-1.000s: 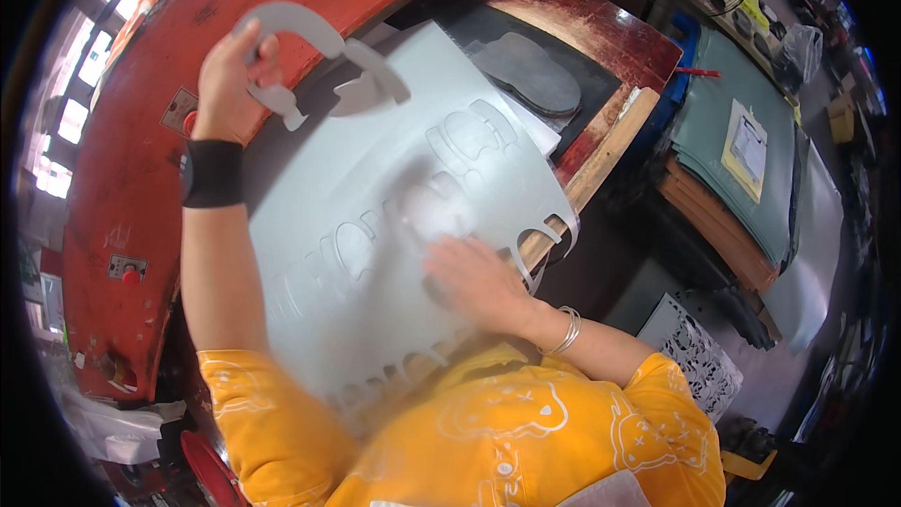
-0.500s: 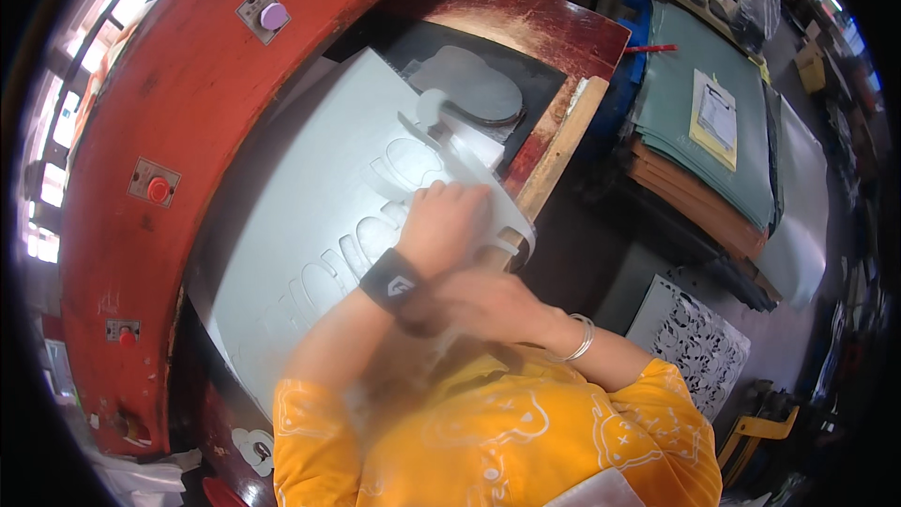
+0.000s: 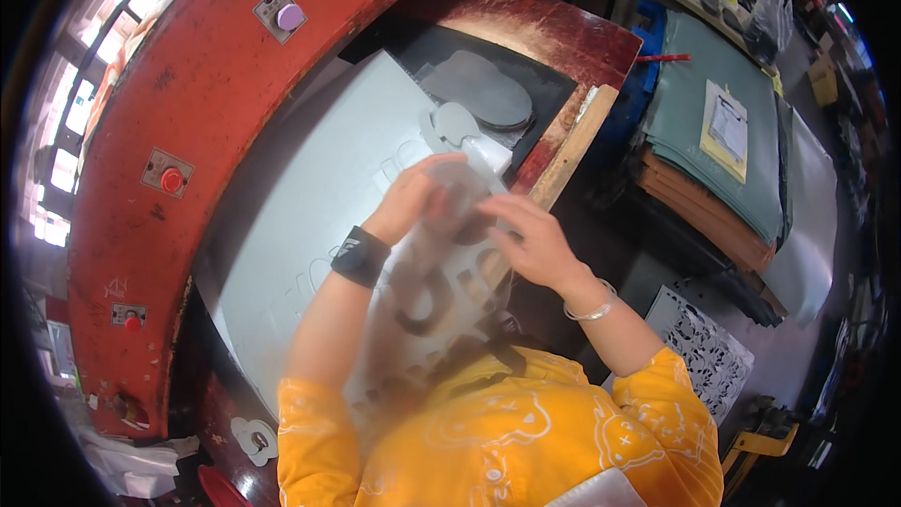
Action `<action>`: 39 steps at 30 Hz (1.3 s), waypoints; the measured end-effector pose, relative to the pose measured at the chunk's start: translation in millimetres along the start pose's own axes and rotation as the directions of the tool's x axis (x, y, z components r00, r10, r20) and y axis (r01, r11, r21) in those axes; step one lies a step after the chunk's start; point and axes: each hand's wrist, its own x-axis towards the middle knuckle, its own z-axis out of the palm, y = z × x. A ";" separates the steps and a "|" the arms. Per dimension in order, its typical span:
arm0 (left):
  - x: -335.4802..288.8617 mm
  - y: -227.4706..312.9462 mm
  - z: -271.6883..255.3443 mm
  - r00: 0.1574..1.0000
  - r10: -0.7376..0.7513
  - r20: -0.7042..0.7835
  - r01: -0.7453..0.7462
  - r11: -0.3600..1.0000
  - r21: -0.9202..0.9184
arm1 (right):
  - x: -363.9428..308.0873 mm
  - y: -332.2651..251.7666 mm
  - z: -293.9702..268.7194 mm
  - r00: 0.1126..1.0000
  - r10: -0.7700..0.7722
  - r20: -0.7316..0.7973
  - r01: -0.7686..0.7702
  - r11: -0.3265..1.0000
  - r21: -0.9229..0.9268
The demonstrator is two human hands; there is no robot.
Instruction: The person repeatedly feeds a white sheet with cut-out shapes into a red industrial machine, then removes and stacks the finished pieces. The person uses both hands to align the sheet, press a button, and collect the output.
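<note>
My left hand [image 3: 410, 199], with a black wristband, is above the pale grey sheet [image 3: 310, 169]. Its fingers are bent around a smeared grey patch, and whether it grips anything is unclear. My right hand [image 3: 535, 242], a silver bangle at its wrist, faces it with curved fingers and thumb apart, seemingly holding nothing. Cut outlines of rounded shapes mark the sheet. Beyond my hands lies a loose rounded grey piece [image 3: 456, 124], close to a stack of grey sole-shaped pieces [image 3: 483, 89]. A blurred grey form with gaps stretches below my hands, too smeared to name.
An orange-red machine beam [image 3: 211, 99] with push buttons arches along the left. A wooden strip [image 3: 572, 155] edges the dark red table [image 3: 554, 23]. At right are stacked green sheets [image 3: 718, 47] and a patterned cut-out panel [image 3: 699, 347]; a yellow-handled tool [image 3: 765, 441] is lower right.
My hands were crossed close together; now they are apart, the left shifted left and the right moved up and right. The pale strip by the wooden edge is now largely lost in blur.
</note>
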 end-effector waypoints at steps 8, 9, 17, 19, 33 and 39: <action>21.3 42.6 -49.4 0.960 -0.185 -0.212 0.172 0.982 -0.079 | 23.6 10.7 38.9 0.980 -0.175 0.095 0.194 0.943 -0.270; 22.6 47.0 -51.8 0.959 -0.207 -0.193 0.201 0.978 -0.052 | 25.1 9.1 38.7 0.986 -0.146 0.086 0.163 0.951 -0.263; 39.6 49.3 -44.8 0.953 -0.241 -0.185 0.254 0.966 0.046 | 49.2 18.1 40.4 0.966 -0.229 0.123 0.257 0.913 -0.316; 40.8 59.9 -65.1 0.937 -0.233 -0.259 0.235 0.972 -0.021 | 43.5 26.0 44.4 0.960 -0.228 0.163 0.267 0.922 -0.281; -67.2 110.4 -128.2 0.861 0.491 -0.134 -0.291 0.690 0.662 | 34.9 32.5 43.4 0.962 -0.257 0.097 0.272 0.938 -0.215; -201.8 5.9 -37.3 0.999 -0.041 -0.002 0.024 0.537 0.843 | 34.4 30.0 45.6 0.956 -0.278 0.095 0.292 0.931 -0.218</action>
